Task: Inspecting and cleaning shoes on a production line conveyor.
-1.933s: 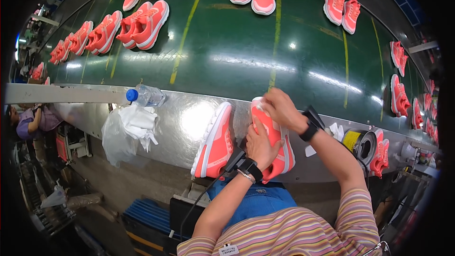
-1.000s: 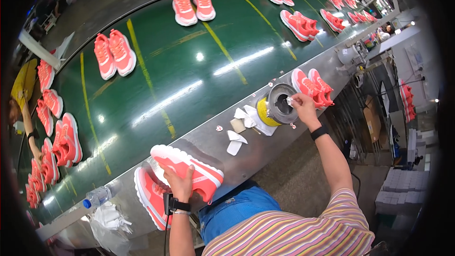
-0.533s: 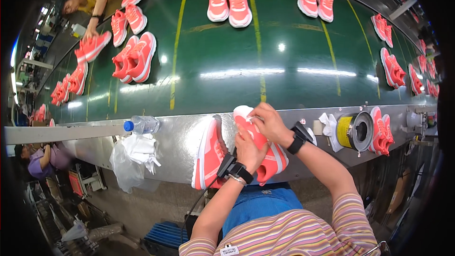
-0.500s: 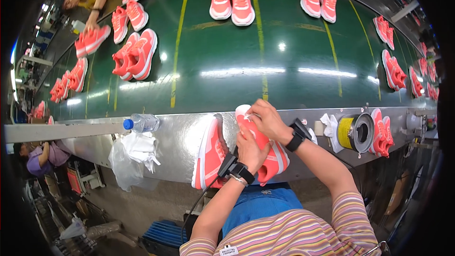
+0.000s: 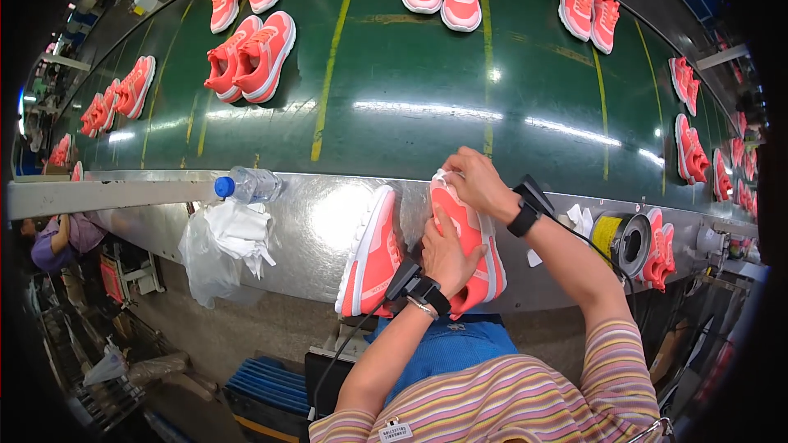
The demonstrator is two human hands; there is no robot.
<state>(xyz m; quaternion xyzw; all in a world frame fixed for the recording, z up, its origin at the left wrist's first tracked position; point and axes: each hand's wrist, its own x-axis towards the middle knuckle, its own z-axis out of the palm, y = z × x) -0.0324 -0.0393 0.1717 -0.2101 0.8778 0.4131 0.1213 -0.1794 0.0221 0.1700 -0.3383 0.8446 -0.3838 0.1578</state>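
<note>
My left hand [image 5: 446, 256] grips a coral sneaker [image 5: 469, 226] over its tongue and side, pressing it against the metal ledge [image 5: 328, 217]. At the sneaker's toe, the fingertips of my right hand [image 5: 478, 184] are pinched on a small white piece [image 5: 442, 175] that looks like cloth; most of it is hidden beneath them. A second coral sneaker [image 5: 373, 258] with a white sole lies just left of my left hand, its toe pointing away from me. Dark devices with cables are strapped to both wrists.
Several sneaker pairs [image 5: 250, 57] stand on the green conveyor belt [image 5: 394, 74]. A water bottle [image 5: 253, 185], white cloths [image 5: 238, 230] and a plastic bag [image 5: 205, 267] are at left. A yellow-labelled tin [image 5: 620, 242] and another pair [image 5: 658, 248] are at right. Two people are partly visible at left.
The view has shifted, so the nearby sneakers and hands appear further right. My right hand has moved to the tip of the toe; my left hand keeps its grip.
</note>
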